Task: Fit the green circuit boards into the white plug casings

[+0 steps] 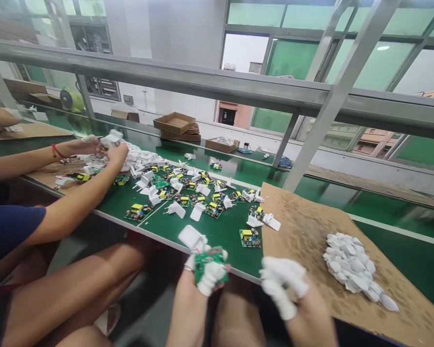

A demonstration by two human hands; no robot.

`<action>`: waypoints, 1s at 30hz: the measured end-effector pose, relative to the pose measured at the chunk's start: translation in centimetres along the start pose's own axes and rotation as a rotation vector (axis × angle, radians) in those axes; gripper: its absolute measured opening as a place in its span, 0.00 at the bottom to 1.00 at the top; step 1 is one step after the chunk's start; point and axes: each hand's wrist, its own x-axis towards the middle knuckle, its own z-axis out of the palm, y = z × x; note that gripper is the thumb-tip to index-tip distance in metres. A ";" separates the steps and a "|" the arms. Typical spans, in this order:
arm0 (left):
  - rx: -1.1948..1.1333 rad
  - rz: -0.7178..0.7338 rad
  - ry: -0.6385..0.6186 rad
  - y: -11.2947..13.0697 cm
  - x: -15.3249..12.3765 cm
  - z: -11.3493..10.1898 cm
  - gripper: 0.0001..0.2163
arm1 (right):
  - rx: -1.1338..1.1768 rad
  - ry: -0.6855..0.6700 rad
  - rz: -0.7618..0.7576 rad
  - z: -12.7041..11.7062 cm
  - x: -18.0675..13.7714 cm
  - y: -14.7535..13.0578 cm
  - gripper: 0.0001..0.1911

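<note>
My left hand [206,282], its thumb in a white finger cover, grips a green circuit board [200,262] near the table's front edge. A white plastic charger housing [191,237] sits at the board's far side; I cannot tell how they are joined. To the right, my right hand [287,289] has white-covered fingers curled toward the thumb, slightly blurred. Whatever may be between its fingertips is hidden. Just beyond my hands lies a circuit board with a yellow transformer [250,238]. Several more boards with white plug housings [213,207] are spread over the green table.
Cardboard [292,231] covers the right side, bearing a heap of small white pieces [349,262]. At left, a co-worker's hands [112,144] hold a white part by a pile of white housings [139,156]. Cardboard trays [175,123] stand behind. A slanted metal post [313,140] rises at right.
</note>
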 end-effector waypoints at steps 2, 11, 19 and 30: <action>-0.027 0.004 0.037 0.9 0.5 -0.9 0.27 | -0.131 0.010 0.230 -1.6 0.4 2.3 0.13; -0.018 0.087 0.040 0.9 -0.4 -0.8 0.17 | -0.329 -0.137 0.452 -0.1 1.2 6.2 0.26; -0.110 -0.117 -0.033 0.0 -0.1 -0.7 0.36 | 0.834 -0.342 0.570 5.5 -0.8 -3.0 0.27; 0.215 0.047 -0.081 0.3 -0.9 -1.5 0.28 | 0.976 -0.235 0.723 7.8 -2.2 -3.7 0.26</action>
